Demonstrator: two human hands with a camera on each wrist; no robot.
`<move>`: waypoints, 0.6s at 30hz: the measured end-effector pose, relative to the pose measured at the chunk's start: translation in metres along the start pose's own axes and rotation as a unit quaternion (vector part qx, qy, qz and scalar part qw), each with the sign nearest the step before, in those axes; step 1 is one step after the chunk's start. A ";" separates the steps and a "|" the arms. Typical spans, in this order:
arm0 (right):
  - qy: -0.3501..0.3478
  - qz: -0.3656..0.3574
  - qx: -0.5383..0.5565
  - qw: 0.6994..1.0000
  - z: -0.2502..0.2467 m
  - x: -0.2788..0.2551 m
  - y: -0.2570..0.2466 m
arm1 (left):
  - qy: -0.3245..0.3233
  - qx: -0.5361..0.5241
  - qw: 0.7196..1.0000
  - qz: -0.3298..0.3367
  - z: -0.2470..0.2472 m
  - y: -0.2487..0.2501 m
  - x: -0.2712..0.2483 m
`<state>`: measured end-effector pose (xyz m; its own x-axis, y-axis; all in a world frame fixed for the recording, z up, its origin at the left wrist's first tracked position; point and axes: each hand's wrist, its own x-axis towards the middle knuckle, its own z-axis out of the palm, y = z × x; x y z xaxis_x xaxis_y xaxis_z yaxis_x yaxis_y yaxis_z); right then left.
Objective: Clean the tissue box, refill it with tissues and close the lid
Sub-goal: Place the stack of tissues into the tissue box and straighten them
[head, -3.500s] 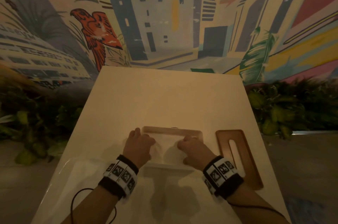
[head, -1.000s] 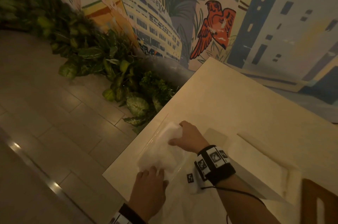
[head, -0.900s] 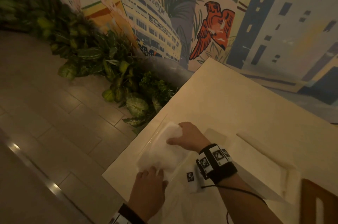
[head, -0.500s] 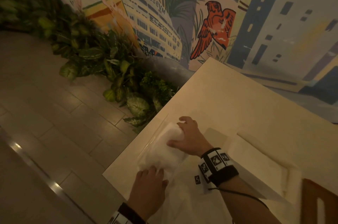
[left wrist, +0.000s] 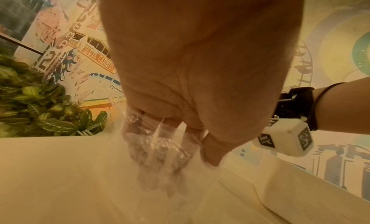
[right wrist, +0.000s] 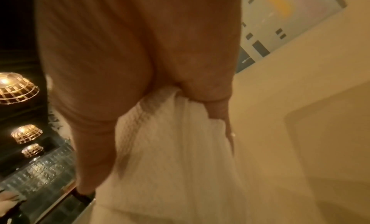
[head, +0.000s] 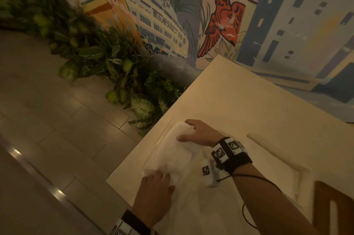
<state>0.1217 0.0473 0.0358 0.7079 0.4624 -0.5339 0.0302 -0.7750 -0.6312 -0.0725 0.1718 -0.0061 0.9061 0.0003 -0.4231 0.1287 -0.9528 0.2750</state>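
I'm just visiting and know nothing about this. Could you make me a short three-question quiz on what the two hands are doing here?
1. True or false: both hands are on the tissue pack.
2. Which hand grips the far end of the pack? A) left hand B) right hand
3. Fill in: the wooden lid lies on the ____, apart from the box.

Key: 1 true; 2 B; 3 table.

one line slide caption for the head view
Both hands, left and right, grip a wrapped tissue pack beside the open box.
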 end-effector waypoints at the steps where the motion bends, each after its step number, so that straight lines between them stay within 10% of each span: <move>1: 0.001 -0.001 -0.002 1.000 0.000 0.001 0.000 | 0.004 -0.003 1.000 0.002 0.000 0.000 -0.001; 10: 0.073 -0.012 -0.017 0.997 0.007 -0.014 -0.007 | 0.111 -0.188 0.976 0.020 -0.006 -0.006 -0.008; 18: 0.138 -0.124 0.004 0.983 -0.008 -0.073 -0.030 | 0.221 -0.441 0.862 -0.116 -0.046 -0.009 -0.006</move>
<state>0.0744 0.0334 0.0981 0.8434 0.5020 -0.1915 0.2213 -0.6493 -0.7276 -0.0601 0.1946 0.0337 0.8545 0.4610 -0.2392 0.4074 -0.3094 0.8592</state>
